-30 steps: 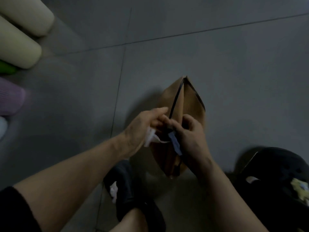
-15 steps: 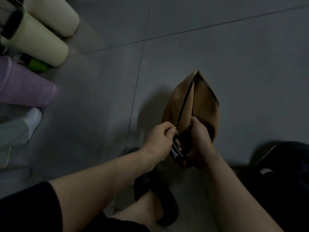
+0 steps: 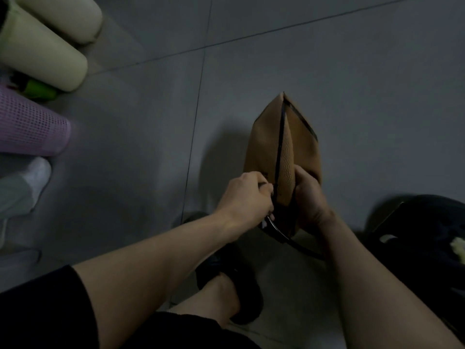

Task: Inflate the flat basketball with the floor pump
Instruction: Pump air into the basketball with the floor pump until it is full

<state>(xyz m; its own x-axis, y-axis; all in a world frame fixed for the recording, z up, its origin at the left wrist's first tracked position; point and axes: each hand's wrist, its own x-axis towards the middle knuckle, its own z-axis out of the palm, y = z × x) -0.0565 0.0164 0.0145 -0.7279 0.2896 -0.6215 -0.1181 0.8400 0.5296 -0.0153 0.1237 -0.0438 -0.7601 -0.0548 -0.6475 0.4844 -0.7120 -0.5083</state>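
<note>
While the right hand (image 3: 308, 197) clasps the folded basketball (image 3: 281, 157), the left hand (image 3: 245, 197) (curled) — grip contents unclear.

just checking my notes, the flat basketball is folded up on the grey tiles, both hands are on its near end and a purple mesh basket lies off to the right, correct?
Not quite. The head view shows the purple mesh basket off to the left, not the right. The rest holds: the flat basketball is folded on the grey tiles, with the left hand and right hand at its near end.
</note>
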